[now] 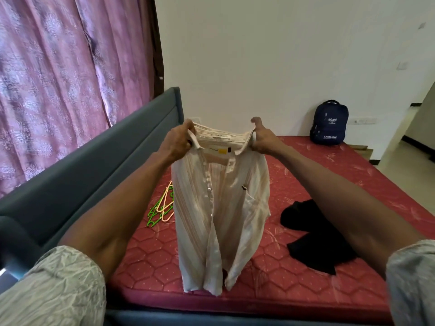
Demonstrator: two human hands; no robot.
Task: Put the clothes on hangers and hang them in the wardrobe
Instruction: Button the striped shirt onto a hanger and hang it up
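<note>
Shirt (221, 208) — pale, faint vertical stripes, buttoned front, held up by collar, hanging full length over mattress, hem near front edge. Hangers (162, 205) — green and peach plastic, loose pile on mattress left of shirt, partly hidden behind it. Black garment (315, 236) — crumpled, flat on mattress, right of shirt, apart from it.

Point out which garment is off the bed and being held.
The pale striped shirt: the left hand and right hand grip its collar so it hangs above the red mattress. The black garment lies crumpled on the mattress, untouched.
</note>
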